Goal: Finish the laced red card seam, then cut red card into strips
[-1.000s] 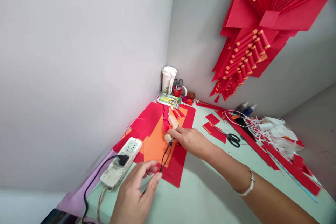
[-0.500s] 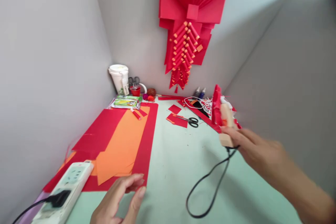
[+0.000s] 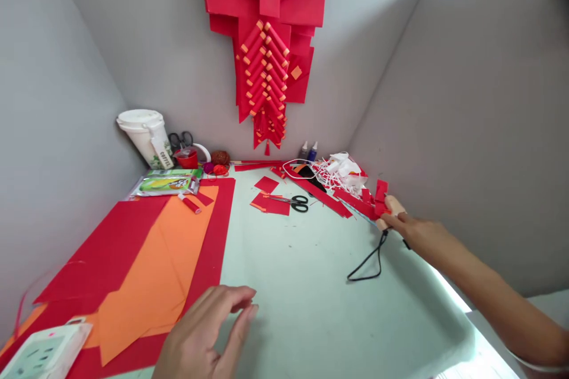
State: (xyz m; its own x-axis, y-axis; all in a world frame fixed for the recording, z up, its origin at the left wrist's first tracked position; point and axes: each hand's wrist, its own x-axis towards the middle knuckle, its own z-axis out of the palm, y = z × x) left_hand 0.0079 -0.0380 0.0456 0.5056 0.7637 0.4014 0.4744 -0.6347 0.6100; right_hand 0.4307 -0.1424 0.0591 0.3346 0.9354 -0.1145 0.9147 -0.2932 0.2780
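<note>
My left hand (image 3: pixel 208 331) hovers low in front, beside the red and orange paper. Its thumb and forefinger curve toward each other with a small gap between them, and nothing shows in it. At the right side of the table my right hand (image 3: pixel 411 234) is wrapped around a beige handheld device (image 3: pixel 395 205) with a black cord loop (image 3: pixel 371 275) hanging from it. Scraps of red paper (image 3: pixel 381 190) lie against its far end; my fingers hide part of the device. Left of it are black-handled scissors (image 3: pixel 299 204) on red paper pieces (image 3: pixel 271 204).
Orange sheets (image 3: pixel 146 272) lie over red sheets (image 3: pixel 224 237) at left, near a white power strip (image 3: pixel 48 349). A white lidded bucket (image 3: pixel 144 136) stands at the back. White paper shreds (image 3: pixel 340 172) are heaped at back right. A red firecracker decoration (image 3: pixel 264 71) hangs on the wall.
My right hand has lowered the beige device toward the right edge of the table, by the red scraps. The view has swung to the right. My left hand keeps its curved shape.
</note>
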